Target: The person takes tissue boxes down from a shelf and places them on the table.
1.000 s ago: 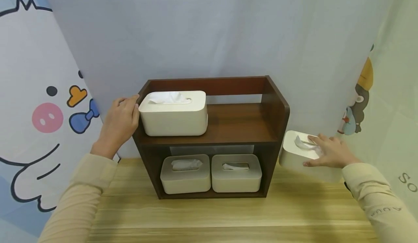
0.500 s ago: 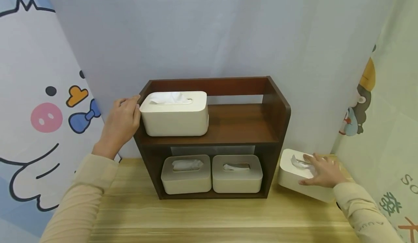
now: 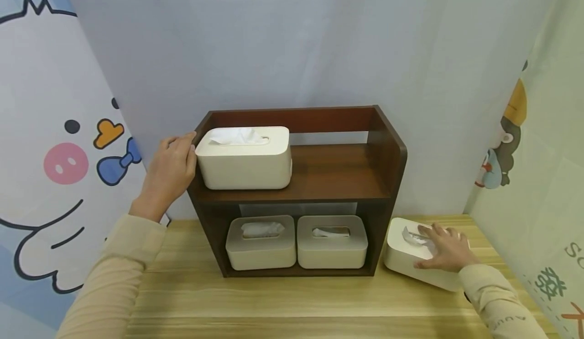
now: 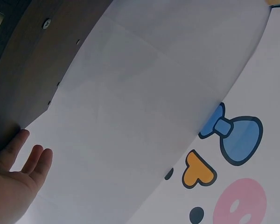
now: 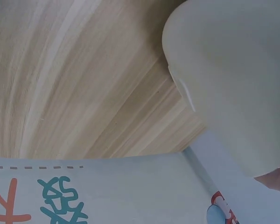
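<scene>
Crosswise, the right hand [image 3: 449, 249], fingers spread, grips the tissue box [image 3: 410, 264] beneath them, its long axis slanting wristward.

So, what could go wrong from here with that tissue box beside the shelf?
The right-hand grip holds the tissue box from above, so it might slip. The box is askew close to the shelf, so its corner could knock the side. The tissue poking out near that grip might snag.
</scene>
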Available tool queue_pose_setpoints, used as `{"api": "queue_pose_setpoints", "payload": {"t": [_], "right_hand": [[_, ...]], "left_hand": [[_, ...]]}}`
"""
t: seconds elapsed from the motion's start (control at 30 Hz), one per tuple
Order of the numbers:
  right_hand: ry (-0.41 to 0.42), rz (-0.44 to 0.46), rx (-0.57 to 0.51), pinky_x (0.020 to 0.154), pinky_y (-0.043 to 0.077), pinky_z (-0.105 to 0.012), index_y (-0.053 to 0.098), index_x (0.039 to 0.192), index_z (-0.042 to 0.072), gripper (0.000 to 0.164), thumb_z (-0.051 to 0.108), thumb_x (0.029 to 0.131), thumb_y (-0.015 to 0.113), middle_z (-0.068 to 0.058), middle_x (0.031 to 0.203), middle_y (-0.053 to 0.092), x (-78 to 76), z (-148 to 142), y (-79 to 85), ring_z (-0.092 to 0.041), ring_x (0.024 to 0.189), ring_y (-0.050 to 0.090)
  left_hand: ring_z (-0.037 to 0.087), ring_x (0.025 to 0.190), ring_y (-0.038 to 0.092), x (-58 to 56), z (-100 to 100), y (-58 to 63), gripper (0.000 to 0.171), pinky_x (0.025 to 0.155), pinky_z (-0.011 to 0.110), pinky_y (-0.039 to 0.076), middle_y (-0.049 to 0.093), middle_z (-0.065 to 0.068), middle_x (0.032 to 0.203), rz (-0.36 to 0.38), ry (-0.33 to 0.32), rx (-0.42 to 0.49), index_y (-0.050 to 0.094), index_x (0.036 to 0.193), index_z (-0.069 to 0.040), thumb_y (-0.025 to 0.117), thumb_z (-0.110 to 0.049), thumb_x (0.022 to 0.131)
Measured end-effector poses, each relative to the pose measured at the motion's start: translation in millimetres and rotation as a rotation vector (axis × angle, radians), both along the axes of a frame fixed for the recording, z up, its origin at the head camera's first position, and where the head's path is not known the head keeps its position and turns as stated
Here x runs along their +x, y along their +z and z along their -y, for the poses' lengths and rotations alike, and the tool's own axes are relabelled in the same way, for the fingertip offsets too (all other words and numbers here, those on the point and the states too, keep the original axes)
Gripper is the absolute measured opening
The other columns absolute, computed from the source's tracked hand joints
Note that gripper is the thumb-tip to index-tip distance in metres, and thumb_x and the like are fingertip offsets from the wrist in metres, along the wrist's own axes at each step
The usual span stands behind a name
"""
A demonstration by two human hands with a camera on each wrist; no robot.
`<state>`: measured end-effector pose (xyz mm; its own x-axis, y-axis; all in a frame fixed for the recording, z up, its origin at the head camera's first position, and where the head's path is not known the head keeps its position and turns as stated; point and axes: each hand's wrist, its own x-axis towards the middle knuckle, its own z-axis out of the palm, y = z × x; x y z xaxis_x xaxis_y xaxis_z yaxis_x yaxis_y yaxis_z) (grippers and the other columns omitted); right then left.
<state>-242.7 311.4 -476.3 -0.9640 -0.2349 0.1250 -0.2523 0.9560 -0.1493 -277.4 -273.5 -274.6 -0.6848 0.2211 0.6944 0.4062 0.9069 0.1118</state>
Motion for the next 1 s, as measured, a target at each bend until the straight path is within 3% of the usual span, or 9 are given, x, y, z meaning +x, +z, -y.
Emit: {"api": "queue_pose_setpoints", "payload": {"t": [0.5,1.0], "right_hand": [[0.034,-0.007,-0.029,0.081,0.028,-0.076,0.042,0.130,0.003,0.099,0.062,0.057,0.073,-0.038,0.130,0.038,1.3,-2.2,-13.9,-0.060,0.110,0.037],[0.051,0.079,0.019,0.080,0.028,-0.078,0.039,0.131,0.001,0.105,0.051,0.049,0.081,-0.033,0.132,0.038,-8.6,1.6,-3.2,-0.061,0.113,0.034]], "left_hand": [[0.043,0.110,0.046,-0.8,-1.0,-0.8,0.036,0.096,0.051,0.039,0.054,0.021,0.126,-0.004,-0.001,0.005,0.052,0.122,0.007,0.036,-0.012,0.096],[0.042,0.111,0.046,-0.9,0.6,-0.4,0.036,0.097,0.050,0.038,0.054,0.021,0.127,0.003,0.000,-0.001,0.052,0.122,0.007,0.037,-0.011,0.096]]}}
